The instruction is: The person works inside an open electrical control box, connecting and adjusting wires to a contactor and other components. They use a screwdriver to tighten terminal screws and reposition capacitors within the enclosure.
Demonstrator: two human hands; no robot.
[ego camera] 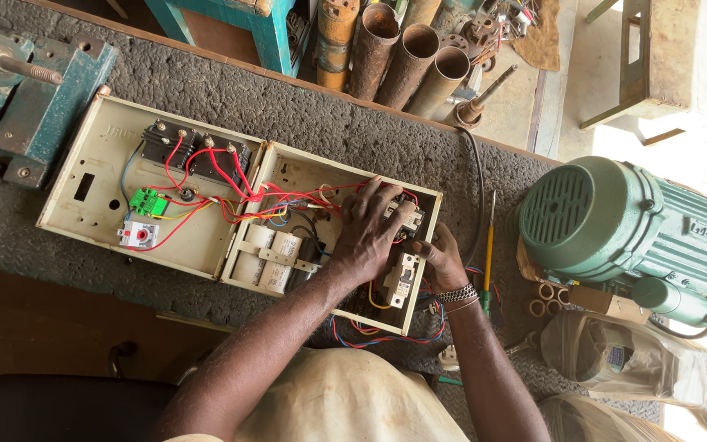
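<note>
**A:** Where are the hands just now?

**B:** Both are inside the open cream control box on the counter. The left hand lies flat, fingers spread, pressing on the black contactor block beneath its fingertips. The right hand is curled around the small white breaker just below the left hand's palm; its fingers look closed on the breaker's side, though the grip itself is partly hidden.

**A:** How would that breaker handle?

**B:** I judge it light and rigid, a hard plastic case, not slippery. The red wires running off beyond the left hand's thumb, and the yellow lead under its wrist, are springy and would tug back, so the body is the place to hold, by its two long sides, not by the leads or the switch.

**A:** And the contactor?

**B:** Heavier and stiff, probably; take it by the outer casing, clear of the terminals.

**A:** What else is close?

**B:** Two pale cylindrical capacitors beside the left forearm. A yellow-handled screwdriver lies on the counter just past the right hand, and beyond that sits a green electric motor. The box's hinged lid lies open well off to the left hand's far side.
</note>
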